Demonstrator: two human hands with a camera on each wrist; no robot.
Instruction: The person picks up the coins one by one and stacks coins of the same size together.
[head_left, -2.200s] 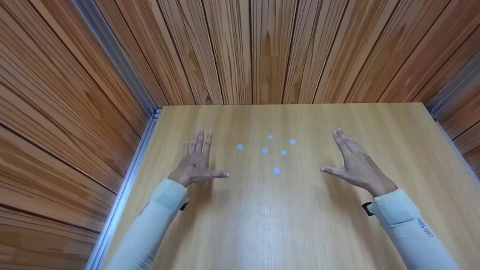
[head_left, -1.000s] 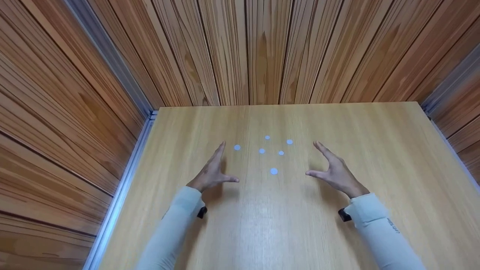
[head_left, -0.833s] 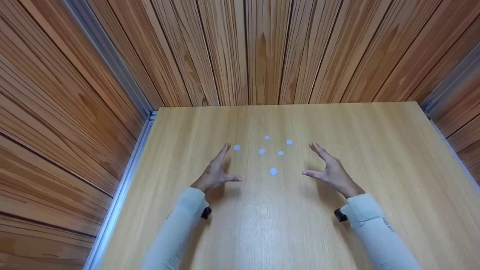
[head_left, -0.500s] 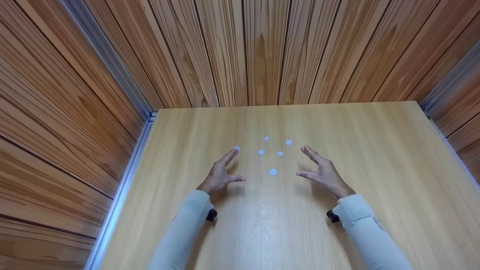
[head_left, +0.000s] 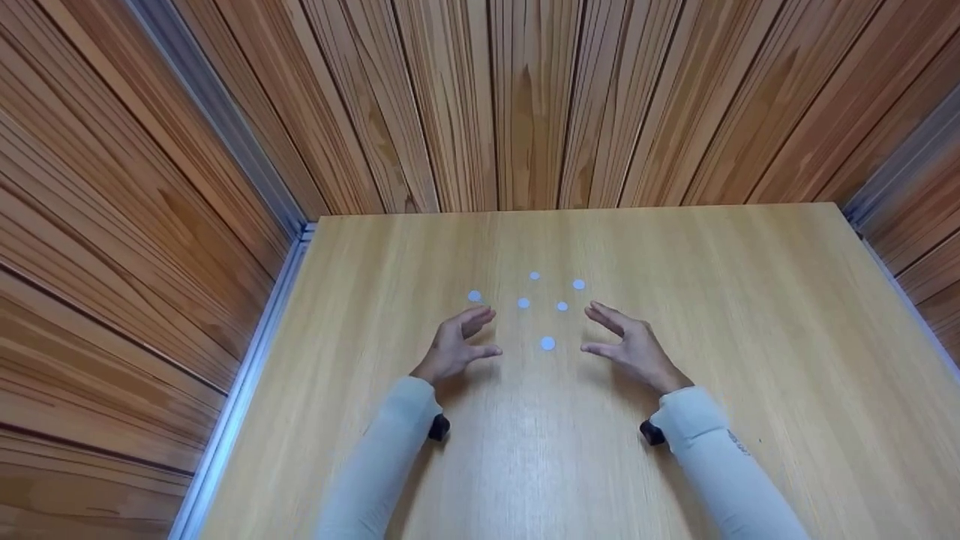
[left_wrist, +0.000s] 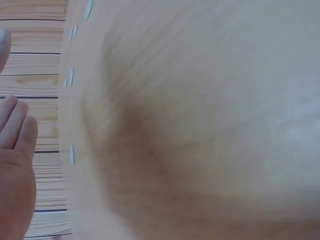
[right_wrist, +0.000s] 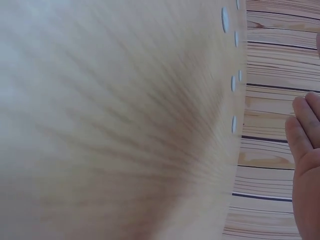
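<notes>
A: What's nearest?

B: Two pale sleeves, then the left hand and right hand above the bench, palms turned toward each other, fingers loosely bent, holding nothing.

A: And between them?

B: The largest disc lies flat on the bench, touched by neither hand.

A: Farther out?

B: Five smaller discs: one just beyond the left fingertips, then others, and two farthest. Behind the bench, the wood-panelled wall.

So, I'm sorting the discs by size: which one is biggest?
The disc nearest the person, alone between both hands; the other five lie farther back and look smaller.
</notes>
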